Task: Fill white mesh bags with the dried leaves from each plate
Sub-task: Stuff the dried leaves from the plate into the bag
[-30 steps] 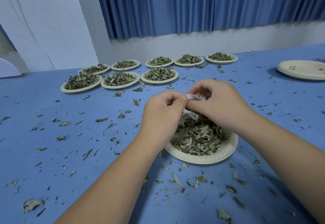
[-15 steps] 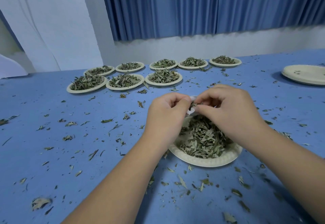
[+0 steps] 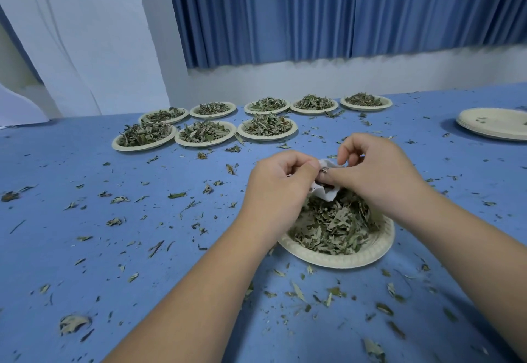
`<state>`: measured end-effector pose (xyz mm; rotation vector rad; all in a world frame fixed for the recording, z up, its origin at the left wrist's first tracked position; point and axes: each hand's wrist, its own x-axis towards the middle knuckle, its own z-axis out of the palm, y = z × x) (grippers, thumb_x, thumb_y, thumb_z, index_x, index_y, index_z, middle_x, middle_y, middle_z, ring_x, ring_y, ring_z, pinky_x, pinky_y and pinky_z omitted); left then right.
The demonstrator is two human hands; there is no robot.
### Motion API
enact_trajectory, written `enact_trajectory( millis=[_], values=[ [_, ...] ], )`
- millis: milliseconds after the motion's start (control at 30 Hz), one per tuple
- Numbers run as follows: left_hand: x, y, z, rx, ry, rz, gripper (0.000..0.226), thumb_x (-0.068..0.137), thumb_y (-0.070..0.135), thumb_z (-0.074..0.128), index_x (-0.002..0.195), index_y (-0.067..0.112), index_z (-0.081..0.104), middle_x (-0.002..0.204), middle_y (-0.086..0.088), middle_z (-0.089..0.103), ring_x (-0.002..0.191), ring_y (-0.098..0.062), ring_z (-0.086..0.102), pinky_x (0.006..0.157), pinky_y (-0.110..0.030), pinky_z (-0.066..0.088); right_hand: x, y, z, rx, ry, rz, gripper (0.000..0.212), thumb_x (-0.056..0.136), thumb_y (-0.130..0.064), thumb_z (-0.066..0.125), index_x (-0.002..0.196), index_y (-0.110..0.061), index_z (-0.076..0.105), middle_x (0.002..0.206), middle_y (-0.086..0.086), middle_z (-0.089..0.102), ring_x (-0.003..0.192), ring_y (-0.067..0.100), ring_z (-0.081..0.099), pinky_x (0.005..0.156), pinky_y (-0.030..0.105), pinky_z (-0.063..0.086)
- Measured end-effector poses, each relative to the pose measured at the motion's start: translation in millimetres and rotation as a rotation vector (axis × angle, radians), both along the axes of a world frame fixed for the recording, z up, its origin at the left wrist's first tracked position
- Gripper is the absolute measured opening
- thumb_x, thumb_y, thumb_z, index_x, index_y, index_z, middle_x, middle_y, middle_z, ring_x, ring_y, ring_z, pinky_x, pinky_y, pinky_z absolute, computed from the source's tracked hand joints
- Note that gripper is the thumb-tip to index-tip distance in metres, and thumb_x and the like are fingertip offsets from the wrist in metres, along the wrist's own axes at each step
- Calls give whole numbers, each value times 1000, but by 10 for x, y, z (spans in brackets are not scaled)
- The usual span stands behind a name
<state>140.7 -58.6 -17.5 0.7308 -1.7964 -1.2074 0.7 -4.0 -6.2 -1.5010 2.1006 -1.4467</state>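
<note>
The white mesh bag (image 3: 325,193) hangs just above the dried leaves (image 3: 333,227) on a paper plate (image 3: 342,261) toward the table's (image 3: 85,248) near edge. The left hand (image 3: 279,188) and right hand (image 3: 376,177) pinch its top with curled fingers. Eight filled plates (image 3: 142,146) sit toward the far edge, and empty plates (image 3: 496,127) lie at the right edge.

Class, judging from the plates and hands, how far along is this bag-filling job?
Done, apparently: near-empty plates stacked far right. In hand: left hand and right hand pinch a white mesh bag over the near plate, heaped with leaves. Left: eight full plates.
</note>
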Motion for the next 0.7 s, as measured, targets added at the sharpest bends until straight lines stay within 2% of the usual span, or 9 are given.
enact_trajectory(
  millis=[233, 300, 400, 467, 533, 633, 700],
  values=[
    [-22, 10, 5, -33, 5, -57, 19, 92, 21, 65, 74, 19, 70, 43, 16, 47, 37, -1, 35, 42, -12, 28, 47, -190, 150, 226, 269, -39, 22, 71, -14, 70, 63, -19, 50, 60, -5, 50, 54, 8, 42, 47, 24, 29],
    [-2, -20, 5, -42, 18, -13, 18, 91, 23, 65, 75, 20, 72, 47, 16, 51, 42, -1, 39, 46, -14, 32, 83, -203, 136, 201, 297, -21, 20, 72, -15, 70, 63, -19, 53, 59, -6, 51, 53, 7, 44, 47, 24, 31],
    [38, -109, 7, -25, 41, 84, 23, 91, 21, 62, 70, 26, 71, 51, 15, 54, 45, -4, 42, 52, -22, 36, 63, -134, 128, 129, 218, 72, 17, 70, -23, 78, 68, -22, 62, 61, -8, 58, 50, 2, 49, 46, 16, 37],
    [53, -164, 5, -22, 36, 127, 23, 93, 21, 61, 71, 26, 68, 52, 15, 54, 44, -3, 42, 50, -21, 35, 33, -61, 139, 78, 117, 126, 14, 70, -28, 80, 74, -25, 67, 68, -9, 65, 52, -2, 53, 50, 14, 40],
    [61, -198, 8, -15, 57, 147, 20, 93, 21, 61, 75, 24, 68, 51, 15, 53, 42, -2, 40, 47, -17, 34, -1, 8, 139, 32, 81, 123, 11, 75, -29, 77, 80, -27, 68, 74, -11, 67, 56, 1, 57, 56, 18, 43],
    [87, -244, 13, -35, 75, 179, 16, 94, 21, 60, 82, 19, 70, 46, 17, 49, 39, 1, 39, 45, -14, 33, 9, 103, 154, -22, 213, 86, 6, 80, -29, 70, 84, -30, 66, 78, -14, 65, 62, 3, 57, 59, 12, 41],
    [123, -278, 21, -45, 96, 203, 15, 94, 21, 60, 84, 17, 71, 46, 17, 49, 39, 1, 39, 46, -18, 32, 83, 175, 181, -48, 342, 124, 4, 79, -30, 66, 83, -31, 66, 77, -14, 62, 69, 2, 56, 61, 7, 39]
  ],
)
